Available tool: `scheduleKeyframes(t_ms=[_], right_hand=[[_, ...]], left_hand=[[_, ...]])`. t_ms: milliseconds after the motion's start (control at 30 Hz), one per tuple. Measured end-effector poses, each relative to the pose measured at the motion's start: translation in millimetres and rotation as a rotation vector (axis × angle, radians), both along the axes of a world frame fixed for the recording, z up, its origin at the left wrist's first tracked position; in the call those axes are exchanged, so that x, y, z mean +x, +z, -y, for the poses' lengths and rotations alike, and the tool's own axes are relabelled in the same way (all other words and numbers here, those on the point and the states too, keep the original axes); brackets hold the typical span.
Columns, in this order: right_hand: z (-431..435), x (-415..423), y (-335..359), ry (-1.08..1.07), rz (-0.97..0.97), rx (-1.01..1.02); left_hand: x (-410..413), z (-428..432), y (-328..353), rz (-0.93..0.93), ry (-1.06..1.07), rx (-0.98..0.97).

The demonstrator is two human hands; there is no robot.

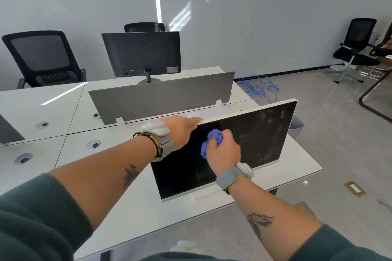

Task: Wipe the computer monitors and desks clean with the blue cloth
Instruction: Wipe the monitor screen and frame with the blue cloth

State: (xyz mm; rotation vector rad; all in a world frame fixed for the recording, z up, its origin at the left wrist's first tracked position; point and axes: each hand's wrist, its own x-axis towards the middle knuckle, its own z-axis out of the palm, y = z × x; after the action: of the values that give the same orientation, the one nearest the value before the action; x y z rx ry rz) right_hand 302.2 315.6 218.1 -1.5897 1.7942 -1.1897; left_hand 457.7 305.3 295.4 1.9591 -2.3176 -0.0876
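Before the grey divider (161,97), right fingers (228,134) bunch the blue cloth (214,136) on the monitor (258,133); left fingers (194,122) grip its top.

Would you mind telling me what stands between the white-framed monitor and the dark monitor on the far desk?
A grey divider panel stands upright between the white-framed monitor and the dark monitor, in the head view.

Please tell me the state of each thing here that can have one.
white monitor: screen dark, smudged at right
blue cloth: bunched, pressed against the screen
right hand: grips the blue cloth
left hand: holds the white monitor's top edge
far monitor: upright, its back to the camera
blue cable: tangled on the floor
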Motion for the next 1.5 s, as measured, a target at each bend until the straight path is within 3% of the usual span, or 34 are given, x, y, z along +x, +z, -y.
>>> scheduleKeyframes(t_ms=[67, 133, 233, 367, 467, 567, 667, 767, 833, 933, 1033, 1167, 1267, 1367, 1433, 1500], right_hand=[[5, -3, 7, -0.075, 0.055, -0.069], [3, 6, 11, 0.047, -0.008, -0.118], [-10, 20, -8, 0.224, -0.146, 0.0], [-5, -2, -11, 0.011, -0.019, 0.118], [2, -4, 5, -0.066, 0.049, 0.017], [-7, 19, 7, 0.067, 0.042, -0.025], [-20, 29, -8, 0.216, -0.037, 0.065], [-19, 20, -7, 0.093, 0.018, 0.11], [-14, 20, 2, 0.015, 0.082, 0.035], [-13, 31, 8, 0.114, 0.025, -0.021], [-18, 31, -9, 0.221, -0.075, 0.084], [-20, 15, -20, 0.046, -0.038, 0.225], [-18, 21, -9, -0.037, 0.085, 0.093], [-20, 34, -7, 0.123, 0.02, 0.045], [-24, 36, -23, 0.239, -0.072, 0.117], [-24, 28, -38, 0.2, -0.1, 0.218]], left_hand=[[1, 1, -4, -0.01, -0.002, 0.012], [4, 2, -5, -0.032, -0.009, 0.0], [7, 0, -3, -0.01, -0.008, 0.04], [15, -7, 9, 0.077, 0.02, 0.106], [31, -15, 11, 0.11, 0.109, 0.146], [33, -20, 0, 0.056, 0.183, 0.087], [31, -19, -6, 0.034, 0.192, 0.018], [30, -21, -7, 0.059, 0.199, -0.007], [25, -20, -6, 0.077, 0.187, -0.021], [21, -18, -5, 0.085, 0.189, -0.013], [27, -17, -6, 0.087, 0.187, -0.026], [33, -19, -14, 0.093, 0.171, -0.051], [30, -18, -17, 0.115, 0.165, -0.081], [31, -16, -17, 0.123, 0.168, -0.079], [36, -17, -17, 0.144, 0.155, -0.071], [39, -16, -16, 0.158, 0.138, -0.046]])
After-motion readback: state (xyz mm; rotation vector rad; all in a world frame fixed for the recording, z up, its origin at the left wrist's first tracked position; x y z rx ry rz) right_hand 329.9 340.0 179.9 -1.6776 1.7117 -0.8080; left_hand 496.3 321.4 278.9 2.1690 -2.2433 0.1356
